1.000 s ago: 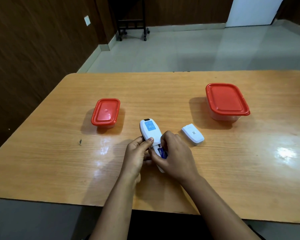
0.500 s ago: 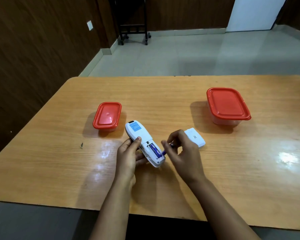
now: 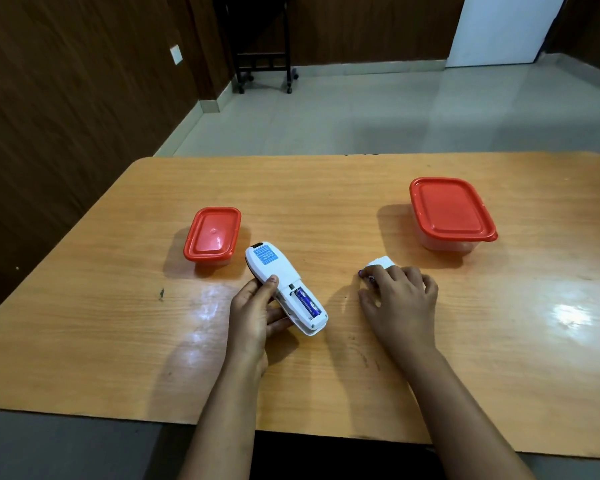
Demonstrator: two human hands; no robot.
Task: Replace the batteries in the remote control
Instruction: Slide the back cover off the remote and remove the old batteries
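The white remote control (image 3: 274,268) lies back-up and slanted over the wooden table (image 3: 326,199), and my left hand (image 3: 253,313) grips it from the left side. Its battery bay is open; one blue battery (image 3: 306,299) sits in the right slot and the left slot looks empty. My right hand (image 3: 400,299) rests low on the table to the right of the remote, its fingertips pinching a small dark-purple battery (image 3: 368,277), mostly hidden. The white battery cover (image 3: 381,262) lies just beyond those fingers, partly covered by them.
A small red-lidded container (image 3: 212,233) stands left of the remote's far end. A larger red-lidded container (image 3: 449,209) stands at the right back. A black wheeled stand (image 3: 264,46) is on the floor beyond the table.
My right hand pulled a battery out of the remote and carried it right, down to the table beside the cover. My left hand swung the remote's top end toward the left.
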